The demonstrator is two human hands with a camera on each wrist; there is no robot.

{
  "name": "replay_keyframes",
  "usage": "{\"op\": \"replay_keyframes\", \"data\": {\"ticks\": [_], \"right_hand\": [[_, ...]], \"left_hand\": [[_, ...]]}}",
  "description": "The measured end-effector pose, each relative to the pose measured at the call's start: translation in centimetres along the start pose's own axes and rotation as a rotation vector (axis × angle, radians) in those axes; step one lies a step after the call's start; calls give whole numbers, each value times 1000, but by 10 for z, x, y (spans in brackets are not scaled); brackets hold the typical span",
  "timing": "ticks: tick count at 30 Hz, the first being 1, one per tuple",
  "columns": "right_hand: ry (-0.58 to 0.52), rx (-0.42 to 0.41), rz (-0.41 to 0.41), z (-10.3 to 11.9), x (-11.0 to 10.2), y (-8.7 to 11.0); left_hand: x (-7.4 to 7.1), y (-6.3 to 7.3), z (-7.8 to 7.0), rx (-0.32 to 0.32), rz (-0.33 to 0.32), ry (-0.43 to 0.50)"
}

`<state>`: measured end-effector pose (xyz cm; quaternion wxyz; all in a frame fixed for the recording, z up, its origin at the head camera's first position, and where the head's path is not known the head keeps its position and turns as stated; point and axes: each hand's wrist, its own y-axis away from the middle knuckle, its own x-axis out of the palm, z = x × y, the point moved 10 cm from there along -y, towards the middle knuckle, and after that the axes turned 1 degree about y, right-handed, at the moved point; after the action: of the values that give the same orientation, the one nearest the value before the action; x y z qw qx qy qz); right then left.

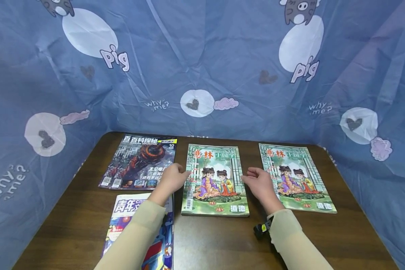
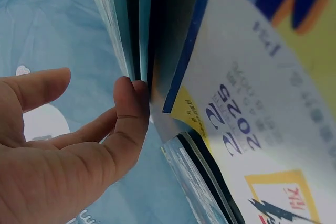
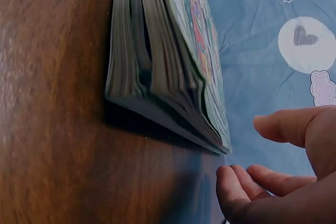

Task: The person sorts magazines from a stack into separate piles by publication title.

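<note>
A green magazine (image 1: 213, 180) with two cartoon children on its cover lies in the middle of the table, looking like the top of a thick stack in the right wrist view. My left hand (image 1: 173, 177) is at its left edge, thumb and fingers apart and loosely bent, with nothing between them. In the left wrist view, the fingertips (image 2: 131, 90) come right up to the magazine edges. My right hand (image 1: 260, 184) is at the stack's right edge. Its thumb and fingers stand apart beside the page edges (image 3: 157, 51) in the right wrist view and hold nothing.
Another copy of the green magazine (image 1: 298, 180) lies to the right. Dark science magazines (image 1: 138, 161) overlap at the back left. A blue and white magazine (image 1: 121, 221) lies front left, partly under my left forearm. Blue printed cloth (image 1: 202, 75) walls the dark wooden table (image 1: 216, 243).
</note>
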<state>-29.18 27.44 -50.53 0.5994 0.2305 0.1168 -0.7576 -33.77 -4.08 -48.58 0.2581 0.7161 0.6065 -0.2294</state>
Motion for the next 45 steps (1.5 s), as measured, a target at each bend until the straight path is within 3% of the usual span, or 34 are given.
{"op": "replay_keyframes", "data": {"ticks": [15,37,45], "right_hand": [[-16,38,25,-10,3,-3],[6,54,82,-4,15,-1],[35,56,80,-3,15,0]], "left_hand": [[8,-9,5,-74,14,24],[13,-12,6,-97,48,42],[20,-13,10,-139,81,210]]}}
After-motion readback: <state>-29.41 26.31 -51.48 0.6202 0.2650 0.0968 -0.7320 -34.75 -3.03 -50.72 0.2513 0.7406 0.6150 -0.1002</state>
